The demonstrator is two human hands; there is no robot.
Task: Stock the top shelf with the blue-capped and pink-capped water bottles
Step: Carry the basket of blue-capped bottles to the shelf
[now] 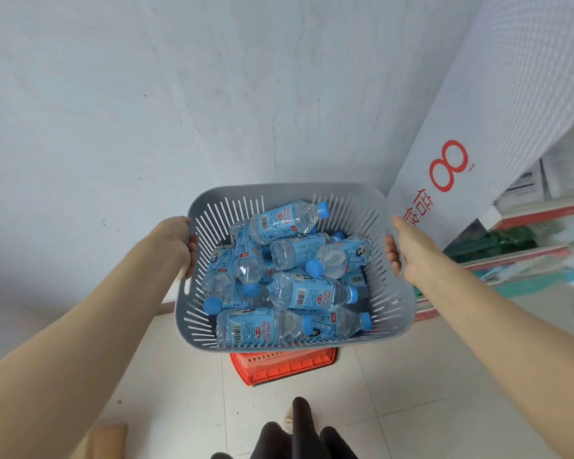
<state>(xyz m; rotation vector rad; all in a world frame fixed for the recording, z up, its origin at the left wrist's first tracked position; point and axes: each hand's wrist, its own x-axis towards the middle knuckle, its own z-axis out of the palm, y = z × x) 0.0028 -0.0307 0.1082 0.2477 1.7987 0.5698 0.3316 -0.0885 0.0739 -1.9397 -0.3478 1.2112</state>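
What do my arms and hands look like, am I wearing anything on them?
No sleeves show: left forearm and right forearm are bare to the frame's edge. The left hand and right hand wear no gloves; no watch, bracelet or ring is visible, though the fingers show only partly.

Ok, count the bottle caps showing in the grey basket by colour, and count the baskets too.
Blue caps: 8 showing, one of them half hidden; more may lie underneath
Pink caps: 0
Grey basket: 1
Orange basket: 1
Total: 10
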